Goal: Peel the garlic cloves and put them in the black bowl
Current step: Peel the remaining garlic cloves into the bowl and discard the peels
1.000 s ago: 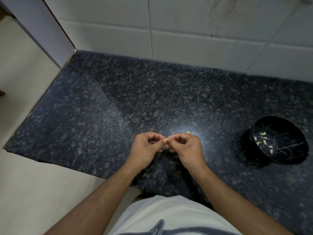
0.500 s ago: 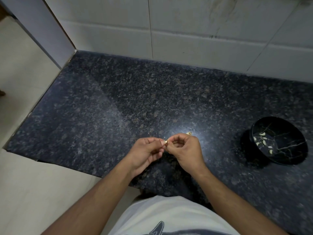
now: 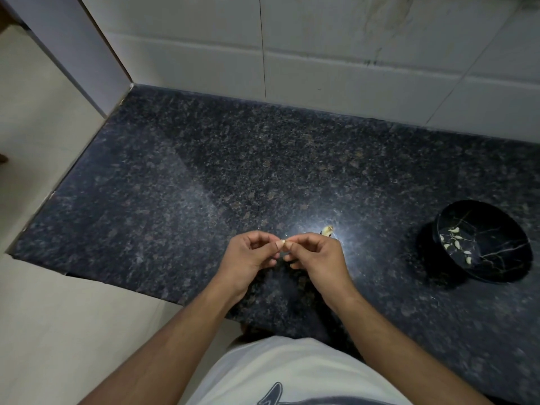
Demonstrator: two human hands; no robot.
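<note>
**Both hands pinching one clove above the counter**

The left hand (image 3: 248, 257) and the right hand (image 3: 314, 255) meet fingertip to fingertip over the near part of the counter (image 3: 204, 185), to the left of the bowl (image 3: 482, 247). Between thumb and forefinger of each hand sits a small pale clove (image 3: 283, 243), almost wholly hidden by the fingers; only a sliver shows, and whether skin remains on it cannot be told. The other fingers of both hands are curled loosely inward.

Compared with half a second ago, the hands have kept the same place and the same pinch; the left fingers look slightly more drawn in, and the clove has not left the fingertips.

Just beyond the right hand, on the side toward the wall (image 3: 350, 54), a pale scrap (image 3: 327, 230) lies on the counter, as it did before; clove or peel cannot be told.

The bowl stands on the counter well apart from the hands, to their right. Inside it lie several pale peeled cloves (image 3: 455, 244), scattered over its left half, the same in count as earlier.
</note>
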